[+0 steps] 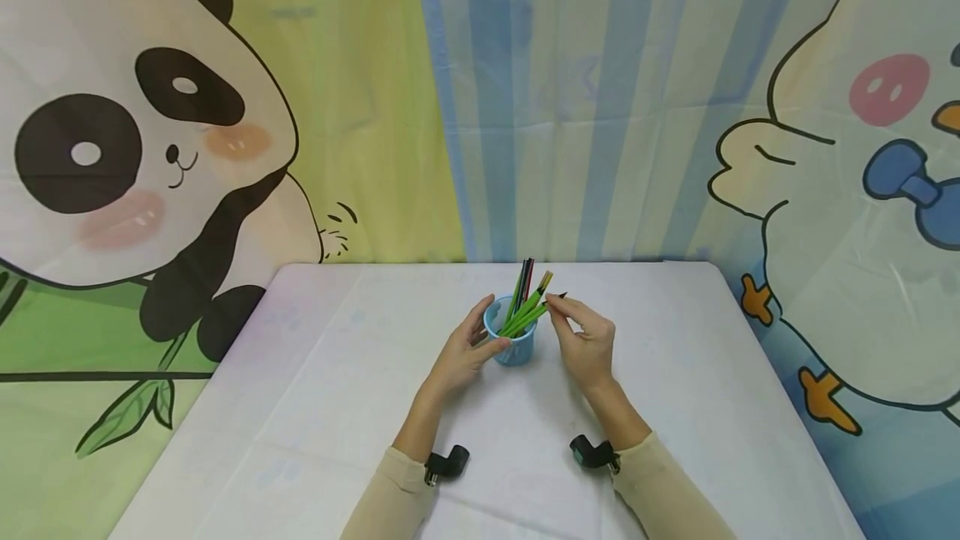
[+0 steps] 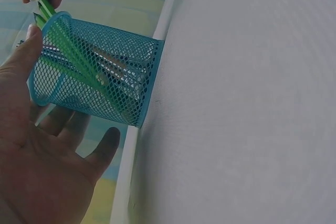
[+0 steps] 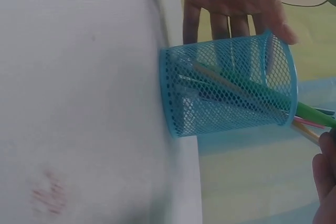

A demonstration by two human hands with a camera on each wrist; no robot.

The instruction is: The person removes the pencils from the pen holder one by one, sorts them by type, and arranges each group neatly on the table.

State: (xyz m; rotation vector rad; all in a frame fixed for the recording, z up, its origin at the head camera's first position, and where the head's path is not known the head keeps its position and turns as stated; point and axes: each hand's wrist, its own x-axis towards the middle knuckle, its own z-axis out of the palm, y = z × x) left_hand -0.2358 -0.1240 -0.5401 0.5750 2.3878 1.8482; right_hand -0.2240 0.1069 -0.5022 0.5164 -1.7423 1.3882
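Head view. L. hand, qty 1: thumb & fingers apart, curved round side of cup, gripping it. R. hand, qty 1: thumb & fingertips together, clamped on green pencil nr. its dark point. Cup, qty 1: lt. blue, upright on white table, betw. the hands. Contents: green pencils, at least 3, incl. the one pinched; yellow pencil, 1 seen; dark pencils, approx. 2; red pencil, 1 seen. Exact total can't be told; they overlap. Wrist cams, blk., qty 2, one per wrist. Sleeves, beige, qty 2. Backdrop: 1 panda, 1 bird, printed.

L. wrist view. Cup is mesh, pencils visible thru wall. L. thumb at rim, other fingers spread, partly hidden. R. fingertips close tog. at green pencil ends.

R. wrist view. L. thumb at rim, fingers behind mesh. R. hand cut off by frame edge, fingers bent. Table bears faint red mark, qty 1, blurred, illegible.
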